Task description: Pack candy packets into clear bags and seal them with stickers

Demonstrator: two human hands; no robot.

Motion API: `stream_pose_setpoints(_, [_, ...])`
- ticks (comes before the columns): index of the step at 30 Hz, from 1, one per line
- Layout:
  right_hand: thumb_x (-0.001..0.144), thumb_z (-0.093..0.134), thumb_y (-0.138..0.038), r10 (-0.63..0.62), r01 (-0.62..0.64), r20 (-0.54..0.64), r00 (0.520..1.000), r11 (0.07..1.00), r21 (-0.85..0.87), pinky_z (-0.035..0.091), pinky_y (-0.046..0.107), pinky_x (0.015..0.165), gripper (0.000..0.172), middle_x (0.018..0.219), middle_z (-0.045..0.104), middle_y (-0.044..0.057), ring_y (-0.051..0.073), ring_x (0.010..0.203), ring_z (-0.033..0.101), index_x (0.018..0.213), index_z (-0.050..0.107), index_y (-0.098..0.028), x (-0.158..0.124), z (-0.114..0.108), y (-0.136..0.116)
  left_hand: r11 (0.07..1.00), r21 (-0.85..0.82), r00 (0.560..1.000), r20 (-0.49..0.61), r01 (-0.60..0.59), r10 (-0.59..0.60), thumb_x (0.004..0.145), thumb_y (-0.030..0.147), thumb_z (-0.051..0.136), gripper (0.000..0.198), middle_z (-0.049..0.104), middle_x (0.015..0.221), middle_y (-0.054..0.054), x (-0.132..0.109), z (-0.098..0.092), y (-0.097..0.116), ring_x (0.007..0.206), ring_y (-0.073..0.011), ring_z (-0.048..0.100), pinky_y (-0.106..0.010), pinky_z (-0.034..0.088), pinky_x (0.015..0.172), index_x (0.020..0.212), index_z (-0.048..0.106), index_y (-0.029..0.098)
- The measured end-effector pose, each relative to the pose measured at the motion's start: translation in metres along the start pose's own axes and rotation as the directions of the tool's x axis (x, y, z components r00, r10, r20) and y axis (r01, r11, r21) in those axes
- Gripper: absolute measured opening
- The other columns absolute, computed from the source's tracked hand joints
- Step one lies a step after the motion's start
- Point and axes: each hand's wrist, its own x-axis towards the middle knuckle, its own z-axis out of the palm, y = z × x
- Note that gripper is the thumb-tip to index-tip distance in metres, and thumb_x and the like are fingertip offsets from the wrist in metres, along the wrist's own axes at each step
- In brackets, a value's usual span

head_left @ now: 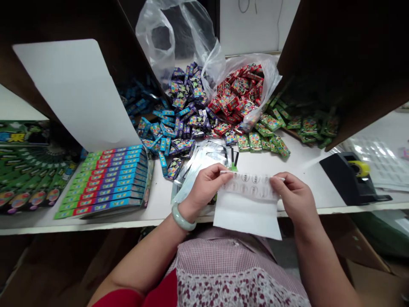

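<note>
A translucent strip of round printed labels (249, 183) stretches level across the middle of the view, just above the front edge of a white work table (303, 162), held taut between the two hands. The left hand (206, 187) pinches its left end between thumb and curled fingers, and the right hand (295, 197) pinches its right end the same way; both grips are closed on the strip's ends, with the labels showing between them. A white paper sheet (247, 217) hangs directly below the strip, though whether the two are joined cannot be told. A pale green jade bangle (183, 217) circles the left wrist. Just beyond the left hand lies a loose heap of clear plastic sleeves (200, 168). Farther off, small blue, purple, red and green boxes (204, 115) spill in mounds, partly from a crumpled clear plastic bag (255, 81). Left of the hands stands a neat row of flat boxes with blue, red and green stripes (108, 181), and to the right sits a black tape dispenser with a yellow roll (349, 177).
</note>
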Motion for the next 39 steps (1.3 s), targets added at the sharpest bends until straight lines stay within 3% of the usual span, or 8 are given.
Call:
stream_pose_setpoints(9, [0.073,0.073,-0.041,0.024,-0.026,0.039,0.999,0.998,0.051,0.044,0.023,0.053,0.023,0.065,0.062,-0.001,0.013,0.058,0.053,0.077,0.065,-0.019,0.000,0.008,-0.005,0.999,-0.035,1.000,-0.027,-0.005,0.004,0.076,0.026,0.071,0.010,0.061,0.076,0.001,0.003,-0.004,-0.008,0.070,-0.0113,0.053,-0.021,0.042,0.065,0.080,0.066,0.018])
stream_pose_setpoints(13, [0.078,0.068,-0.042,-0.037,0.037,0.042,0.998,0.999,0.011,0.040,0.022,0.051,0.028,0.059,0.054,-0.003,0.011,0.056,0.047,0.066,0.057,-0.020,0.000,0.007,-0.008,1.000,-0.020,1.000,-0.002,-0.009,0.009,0.076,0.026,0.072,0.011,0.060,0.074,0.001,0.003,-0.003,-0.009,0.070,-0.0113,0.053,-0.020,0.042,0.064,0.078,0.065,0.017])
stream_pose_setpoints(20, [0.075,0.071,-0.041,-0.022,0.021,0.058,0.998,1.000,0.015,0.046,0.025,0.058,0.023,0.070,0.061,0.000,0.014,0.063,0.054,0.078,0.061,-0.020,0.002,0.008,-0.010,0.983,-0.152,0.994,-0.033,0.100,-0.106,0.070,0.027,0.075,0.018,0.062,0.074,0.001,0.005,-0.003,-0.010,0.065,-0.0108,0.054,-0.021,0.044,0.060,0.080,0.064,0.017])
stream_pose_setpoints(24, [0.075,0.071,-0.039,-0.014,0.011,0.050,0.999,0.998,0.057,0.045,0.024,0.055,0.021,0.067,0.059,-0.002,0.013,0.061,0.054,0.078,0.062,-0.021,0.001,0.006,-0.008,0.976,-0.159,0.989,0.024,0.150,-0.148,0.067,0.026,0.078,0.024,0.064,0.075,0.001,0.004,0.002,-0.008,0.062,-0.0108,0.056,-0.021,0.044,0.058,0.086,0.066,0.019])
stream_pose_setpoints(27, [0.073,0.075,-0.037,-0.058,0.063,0.118,0.991,0.997,-0.042,0.049,0.027,0.065,0.021,0.079,0.065,0.001,0.015,0.071,0.059,0.083,0.065,-0.021,0.003,0.002,-0.011,0.978,-0.121,0.985,0.030,0.172,-0.169,0.067,0.025,0.079,0.020,0.063,0.071,0.002,0.002,0.007,-0.004,0.058,-0.0093,0.053,-0.020,0.042,0.055,0.081,0.066,0.019])
stream_pose_setpoints(29, [0.071,0.078,-0.034,-0.106,0.136,0.184,0.977,0.978,-0.159,0.050,0.030,0.072,0.024,0.086,0.068,0.002,0.017,0.080,0.061,0.088,0.068,-0.021,0.006,0.000,-0.017,0.991,-0.064,0.993,0.037,0.118,-0.116,0.069,0.025,0.077,0.015,0.063,0.073,0.001,0.002,0.009,-0.002,0.060,-0.0094,0.053,-0.020,0.042,0.057,0.078,0.067,0.018])
stream_pose_setpoints(34, [0.078,0.070,-0.033,-0.181,0.279,0.313,0.932,0.910,-0.307,0.047,0.028,0.067,0.015,0.074,0.066,0.001,0.015,0.072,0.060,0.073,0.067,-0.020,0.011,0.001,-0.032,0.994,0.098,0.994,0.107,-0.042,0.031,0.073,0.022,0.074,0.006,0.063,0.075,-0.001,0.004,0.009,0.005,0.069,-0.0118,0.054,-0.022,0.042,0.063,0.074,0.070,0.018])
stream_pose_setpoints(39, [0.083,0.065,-0.037,-0.079,0.203,0.349,0.934,0.921,-0.333,0.043,0.025,0.058,0.024,0.065,0.061,-0.001,0.013,0.062,0.056,0.067,0.064,-0.019,0.010,0.002,-0.036,0.994,0.040,0.991,0.090,0.100,-0.103,0.076,0.030,0.072,0.014,0.057,0.063,0.002,0.003,0.009,0.003,0.055,-0.0093,0.046,-0.022,0.037,0.054,0.074,0.067,0.017])
